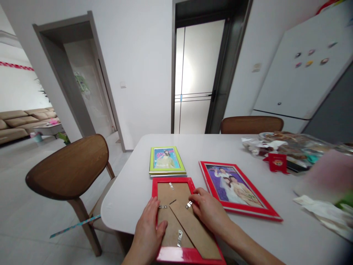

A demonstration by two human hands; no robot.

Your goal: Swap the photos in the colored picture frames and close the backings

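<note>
A red picture frame (173, 254) lies face down in front of me at the table's near edge, its brown backing board (176, 215) showing with a stand flap (197, 235). Along the frame's left side my left hand (150, 226) grips the edge, thumb on the backing. My right hand (209, 211) reaches over the right side, its fingers closed at a small metal turn clip (189, 204). Other metal clips sit at the top (171, 186), left (163, 207) and bottom (179, 238) of the backing.
Beyond lies a green photo frame (167, 161), apparently stacked on another; a red photo frame (237, 187) lies face up to the right. Food packages (292, 141), a red card (277, 162) and tissues (322, 209) crowd the table's right. Wooden chairs (71, 165) stand left and behind.
</note>
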